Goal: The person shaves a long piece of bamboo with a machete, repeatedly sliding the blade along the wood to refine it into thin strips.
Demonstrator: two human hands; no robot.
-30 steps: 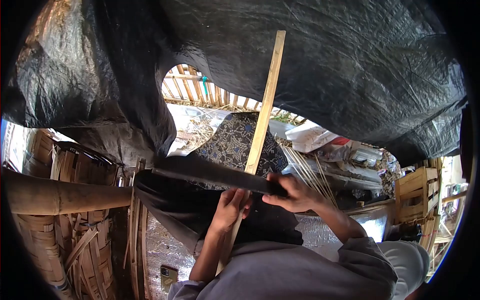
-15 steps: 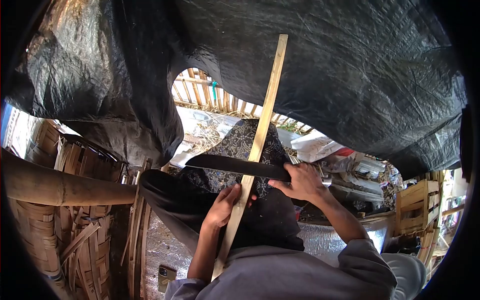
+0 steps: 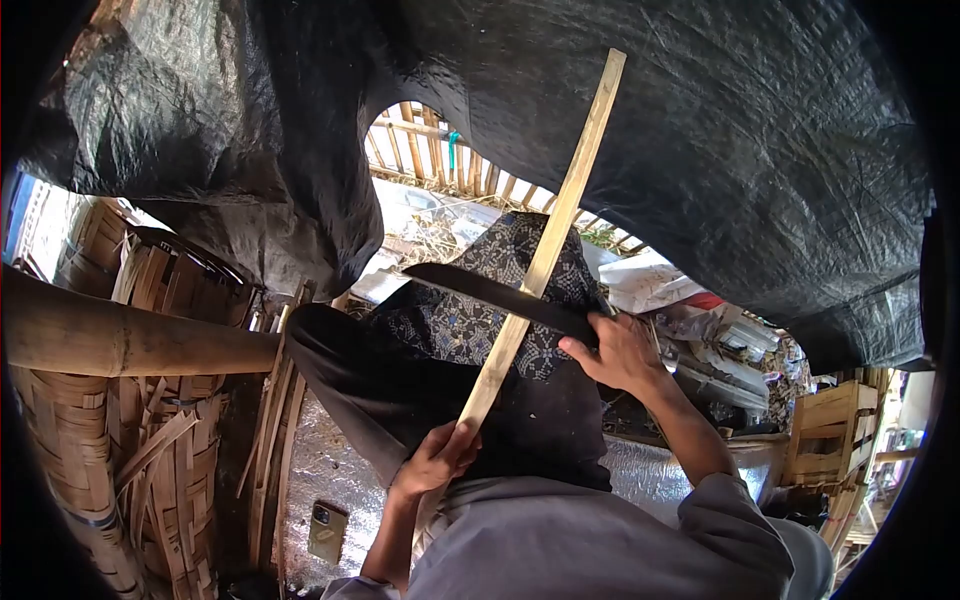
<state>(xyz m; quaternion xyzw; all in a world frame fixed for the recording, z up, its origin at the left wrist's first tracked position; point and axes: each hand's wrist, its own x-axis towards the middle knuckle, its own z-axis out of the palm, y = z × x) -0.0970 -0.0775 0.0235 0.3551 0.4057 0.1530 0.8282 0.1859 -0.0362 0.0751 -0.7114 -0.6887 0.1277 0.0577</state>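
Note:
A long pale bamboo strip (image 3: 566, 215) slants up and away from my lap. My left hand (image 3: 440, 460) is closed around its lower part, close to my body. In my right hand (image 3: 625, 352) is the handle end of a machete (image 3: 490, 292), gripped with the fingers wrapped round it. The dark blade lies across the strip near its middle, its tip pointing left. Beneath them a dark patterned cloth (image 3: 470, 330) covers my leg. The handle itself is mostly hidden by my right hand.
A thick bamboo pole (image 3: 140, 342) juts in from the left above woven bamboo baskets (image 3: 75, 450). A phone (image 3: 327, 530) lies on the floor at lower left. Black tarpaulin (image 3: 740, 150) hangs ahead. A wooden crate (image 3: 828, 430) stands at right.
My left hand has slid down the strip towards my body. The machete has tilted, its tip now higher than the handle end. The strip leans further right; the view has shifted slightly.

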